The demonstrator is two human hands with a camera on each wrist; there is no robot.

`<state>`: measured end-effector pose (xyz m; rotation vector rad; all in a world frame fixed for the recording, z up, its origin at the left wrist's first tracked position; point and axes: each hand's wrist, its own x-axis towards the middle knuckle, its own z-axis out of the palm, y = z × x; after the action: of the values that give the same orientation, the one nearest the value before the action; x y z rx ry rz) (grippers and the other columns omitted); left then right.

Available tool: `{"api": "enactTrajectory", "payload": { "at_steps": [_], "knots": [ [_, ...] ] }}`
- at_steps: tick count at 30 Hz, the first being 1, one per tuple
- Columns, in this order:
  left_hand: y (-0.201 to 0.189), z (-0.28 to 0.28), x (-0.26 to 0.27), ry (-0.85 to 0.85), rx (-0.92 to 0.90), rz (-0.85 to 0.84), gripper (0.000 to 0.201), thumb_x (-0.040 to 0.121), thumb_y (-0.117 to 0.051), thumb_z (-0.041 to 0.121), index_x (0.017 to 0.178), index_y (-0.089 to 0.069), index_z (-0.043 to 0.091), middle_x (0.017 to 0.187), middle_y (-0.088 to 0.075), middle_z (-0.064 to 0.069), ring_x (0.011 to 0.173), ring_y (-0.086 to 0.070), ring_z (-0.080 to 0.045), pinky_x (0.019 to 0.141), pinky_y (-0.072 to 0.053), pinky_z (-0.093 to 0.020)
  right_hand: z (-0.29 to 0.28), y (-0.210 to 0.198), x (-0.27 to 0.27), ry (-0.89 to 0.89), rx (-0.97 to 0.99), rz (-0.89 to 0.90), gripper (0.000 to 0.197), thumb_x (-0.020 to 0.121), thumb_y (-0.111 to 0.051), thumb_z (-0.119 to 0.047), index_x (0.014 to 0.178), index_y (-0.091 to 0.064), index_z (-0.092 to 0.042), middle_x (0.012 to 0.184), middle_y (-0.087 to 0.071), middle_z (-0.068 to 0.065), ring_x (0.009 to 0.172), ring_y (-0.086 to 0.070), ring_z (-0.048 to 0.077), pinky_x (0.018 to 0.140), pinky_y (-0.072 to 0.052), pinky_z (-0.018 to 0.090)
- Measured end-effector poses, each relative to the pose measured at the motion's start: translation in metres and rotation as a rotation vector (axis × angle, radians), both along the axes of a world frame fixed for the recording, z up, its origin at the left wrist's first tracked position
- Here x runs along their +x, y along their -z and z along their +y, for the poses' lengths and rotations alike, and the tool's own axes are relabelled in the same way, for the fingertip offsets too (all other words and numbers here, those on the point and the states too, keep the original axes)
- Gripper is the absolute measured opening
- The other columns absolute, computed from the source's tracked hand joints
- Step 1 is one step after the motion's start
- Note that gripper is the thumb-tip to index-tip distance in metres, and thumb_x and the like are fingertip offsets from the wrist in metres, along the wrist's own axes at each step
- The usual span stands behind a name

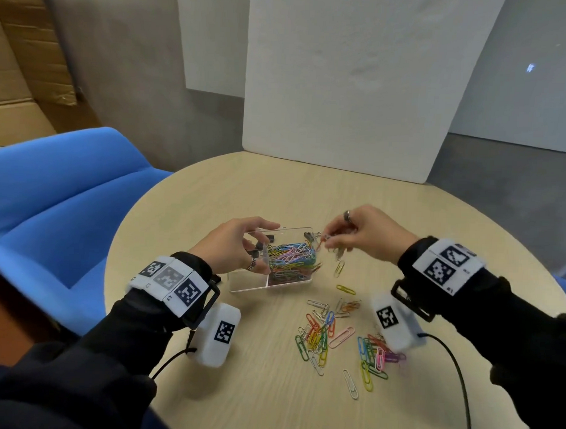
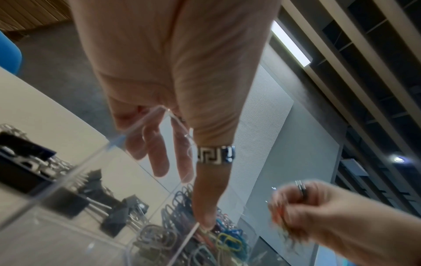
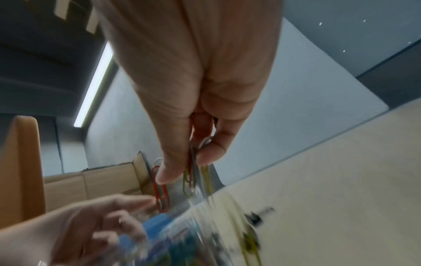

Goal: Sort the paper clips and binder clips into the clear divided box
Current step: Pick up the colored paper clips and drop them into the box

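Note:
The clear divided box (image 1: pixel 240 285) stands mid-table on the round table (image 1: pixel 195 211). Its right compartment holds a heap of coloured paper clips (image 1: pixel 293 259); black binder clips (image 1: pixel 256 250) lie in the far left one, and they show through the wall (image 2: pixel 68 180) as binder clips (image 2: pixel 118 216). My left hand (image 1: pixel 261 247) grips the box's left side, thumb at the divider and fingers over the far wall. My right hand (image 1: pixel 327 241) pinches a small bunch of paper clips (image 3: pixel 193 172) above the box's far right corner; a red clip (image 3: pixel 160 190) hangs from it. Loose paper clips (image 1: pixel 335 338) are scattered near the front.
A yellow clip (image 1: pixel 339 268) and another (image 1: pixel 345 289) lie right of the box. A white board (image 1: pixel 344 88) leans at the table's far edge. A blue sofa (image 1: pixel 67 190) is on the left. A black cable (image 1: pixel 456 364) runs from my right wrist.

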<state>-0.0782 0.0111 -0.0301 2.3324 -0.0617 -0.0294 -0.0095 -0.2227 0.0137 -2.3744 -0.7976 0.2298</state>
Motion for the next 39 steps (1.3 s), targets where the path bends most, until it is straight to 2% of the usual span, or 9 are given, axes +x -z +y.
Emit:
{"api": "enactTrajectory", "payload": {
  "at_steps": [4, 8, 15, 18, 22, 28, 31, 36, 39],
  "knots": [
    [0.001, 0.0, 0.0, -0.001, 0.001, -0.003, 0.07, 0.066, -0.083, 0.015, 0.122, -0.052, 0.041, 0.111, -0.061, 0.007, 0.097, -0.061, -0.015, 0.083, -0.054, -0.033, 0.031, -0.012, 0.007, -0.013, 0.006, -0.07, 0.012, 0.078, -0.073, -0.017, 0.09, -0.072, -0.015, 0.068, -0.064, -0.012, 0.055, -0.054, 0.0, 0.058, -0.044, 0.012],
    [0.002, 0.001, 0.0, 0.002, 0.002, -0.008, 0.071, 0.064, -0.084, 0.016, 0.122, -0.052, 0.041, 0.11, -0.061, 0.007, 0.096, -0.061, -0.014, 0.084, -0.054, -0.033, 0.054, 0.0, 0.0, -0.049, -0.08, -0.12, 0.017, 0.077, -0.074, -0.016, 0.093, -0.073, -0.012, 0.08, -0.068, -0.003, 0.067, -0.058, 0.0, 0.063, -0.044, 0.006],
    [0.003, 0.002, 0.002, -0.003, 0.005, -0.012, 0.068, 0.064, -0.084, 0.019, 0.115, -0.049, 0.047, 0.111, -0.061, 0.007, 0.097, -0.061, -0.014, 0.085, -0.053, -0.035, 0.063, 0.012, -0.011, -0.087, -0.172, -0.201, 0.03, 0.077, -0.074, -0.012, 0.106, -0.07, -0.014, 0.1, -0.072, 0.005, 0.091, -0.066, 0.014, 0.086, -0.051, 0.025],
    [0.003, 0.002, 0.001, -0.004, 0.005, -0.011, 0.07, 0.064, -0.084, 0.018, 0.119, -0.05, 0.045, 0.112, -0.061, 0.007, 0.097, -0.061, -0.014, 0.086, -0.053, -0.037, 0.059, 0.01, -0.012, -0.101, -0.236, -0.248, 0.028, 0.083, -0.067, -0.013, 0.111, -0.068, -0.015, 0.103, -0.071, 0.004, 0.094, -0.065, 0.014, 0.085, -0.048, 0.02],
    [0.002, 0.002, 0.001, -0.005, 0.007, -0.015, 0.071, 0.063, -0.085, 0.018, 0.119, -0.051, 0.044, 0.111, -0.062, 0.007, 0.096, -0.061, -0.014, 0.087, -0.053, -0.038, 0.052, 0.005, -0.011, -0.146, -0.18, -0.26, 0.019, 0.087, -0.063, -0.015, 0.103, -0.071, -0.02, 0.092, -0.067, -0.004, 0.082, -0.056, 0.01, 0.068, -0.038, 0.009],
    [0.002, 0.001, 0.0, 0.005, 0.008, -0.023, 0.072, 0.063, -0.085, 0.018, 0.123, -0.051, 0.041, 0.11, -0.062, 0.007, 0.093, -0.06, -0.013, 0.086, -0.053, -0.036, 0.055, 0.014, -0.014, -0.295, -0.438, -0.312, 0.028, 0.097, -0.046, -0.019, 0.116, -0.065, -0.026, 0.112, -0.061, -0.001, 0.106, -0.046, 0.017, 0.089, -0.036, 0.025],
    [0.002, 0.001, 0.001, 0.003, 0.009, -0.021, 0.072, 0.064, -0.084, 0.017, 0.124, -0.051, 0.041, 0.11, -0.062, 0.007, 0.092, -0.06, -0.013, 0.086, -0.053, -0.034, 0.057, 0.009, -0.015, -0.297, -0.533, -0.355, 0.03, 0.098, -0.042, -0.019, 0.118, -0.064, -0.024, 0.113, -0.059, 0.0, 0.109, -0.047, 0.019, 0.089, -0.036, 0.026],
    [0.002, 0.001, 0.0, -0.001, 0.01, -0.02, 0.072, 0.063, -0.085, 0.018, 0.122, -0.051, 0.042, 0.109, -0.061, 0.008, 0.092, -0.06, -0.013, 0.086, -0.053, -0.035, 0.055, 0.003, -0.022, -0.231, -0.368, -0.302, 0.029, 0.094, -0.04, -0.009, 0.104, -0.067, -0.017, 0.106, -0.062, 0.004, 0.098, -0.058, 0.02, 0.079, -0.042, 0.026],
    [0.002, 0.002, 0.0, -0.002, 0.008, -0.019, 0.072, 0.063, -0.085, 0.018, 0.122, -0.052, 0.042, 0.109, -0.061, 0.008, 0.092, -0.06, -0.014, 0.086, -0.052, -0.035, 0.058, 0.003, -0.025, -0.225, -0.428, -0.221, 0.034, 0.091, -0.038, -0.006, 0.106, -0.067, -0.016, 0.112, -0.065, 0.006, 0.102, -0.059, 0.021, 0.079, -0.041, 0.024]
  ]
}}
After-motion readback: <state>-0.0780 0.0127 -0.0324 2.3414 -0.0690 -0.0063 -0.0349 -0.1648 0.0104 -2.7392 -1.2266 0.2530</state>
